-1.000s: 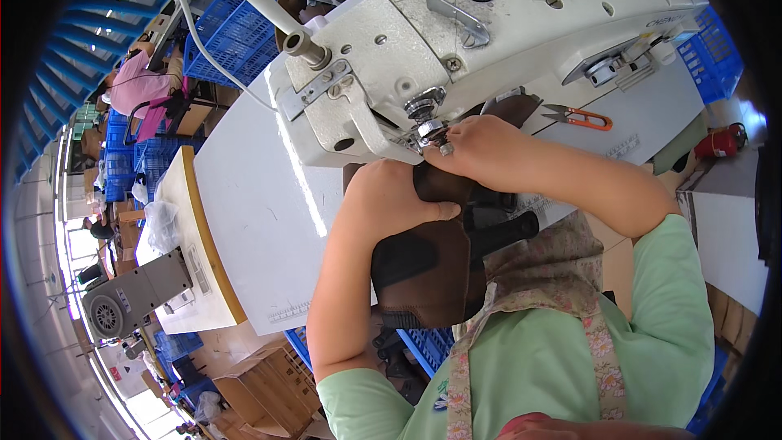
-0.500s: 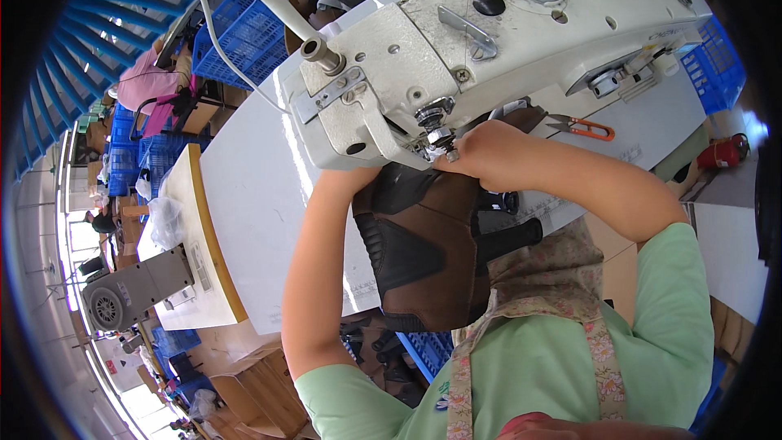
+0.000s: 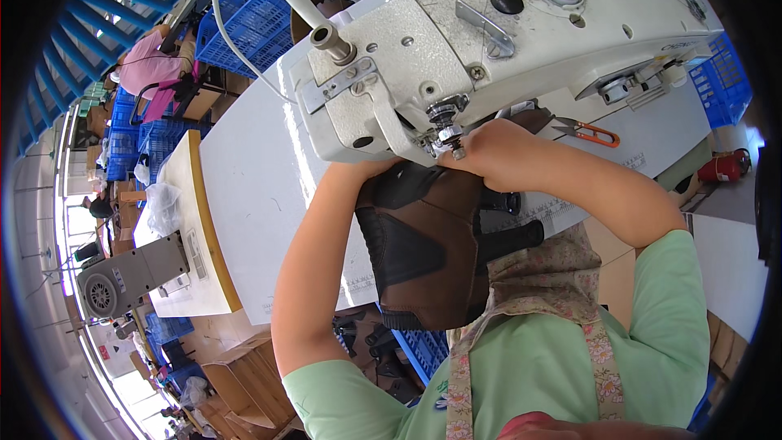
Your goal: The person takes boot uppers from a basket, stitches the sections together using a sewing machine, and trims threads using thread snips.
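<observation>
A brown and black boot upper (image 3: 444, 248) with ribbed black edging hangs from under the head of a white sewing machine (image 3: 383, 57) towards my apron. My right hand (image 3: 482, 148) is curled at its upper edge, close beside the machine's metal thread tensioner (image 3: 446, 124), and its fingers are closed on the piece. On the other side my left hand (image 3: 368, 169) reaches beneath the machine head at the upper's top left. Its fingers are hidden there. The needle area is also out of sight behind the machine head.
Orange-handled thread snips (image 3: 590, 134) lie on the white table (image 3: 252, 187) beyond my right forearm. Blue crates (image 3: 244, 28) stand behind the table at left, another crate (image 3: 721, 81) at right. A black cylindrical bar (image 3: 513, 238) sticks out beside the upper. A person in pink (image 3: 147, 65) sits in the background.
The whole view has shifted slightly, with the machine now a little farther right. Both hands and the boot upper keep nearly the same places at the machine head.
</observation>
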Demonstrator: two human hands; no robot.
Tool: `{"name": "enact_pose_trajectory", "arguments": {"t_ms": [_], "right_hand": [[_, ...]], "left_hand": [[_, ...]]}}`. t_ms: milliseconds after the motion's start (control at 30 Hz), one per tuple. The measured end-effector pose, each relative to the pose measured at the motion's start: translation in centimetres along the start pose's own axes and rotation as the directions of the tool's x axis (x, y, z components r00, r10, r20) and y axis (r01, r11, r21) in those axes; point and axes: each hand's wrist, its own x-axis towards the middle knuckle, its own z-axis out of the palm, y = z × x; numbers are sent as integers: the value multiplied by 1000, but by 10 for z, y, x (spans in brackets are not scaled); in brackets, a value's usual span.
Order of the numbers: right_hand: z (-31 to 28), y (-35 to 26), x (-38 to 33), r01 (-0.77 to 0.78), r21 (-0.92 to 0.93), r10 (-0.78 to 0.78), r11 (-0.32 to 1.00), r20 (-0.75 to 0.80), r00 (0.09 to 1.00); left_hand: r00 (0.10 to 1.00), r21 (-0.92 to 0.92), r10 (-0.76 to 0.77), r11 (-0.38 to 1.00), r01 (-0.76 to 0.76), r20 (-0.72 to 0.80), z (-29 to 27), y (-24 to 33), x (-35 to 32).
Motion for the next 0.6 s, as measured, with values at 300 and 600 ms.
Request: {"name": "enact_pose_trajectory", "arguments": {"t_ms": [300, 600], "right_hand": [[-6, -1, 1, -20, -1, 20, 1000, 58, 998], [-6, 7, 5, -27, 25, 25, 999, 92, 995]], "left_hand": [[999, 54, -34, 998, 34, 2, -3, 4, 2], [992, 42, 86, 996, -82, -96, -4, -2, 2]]}}
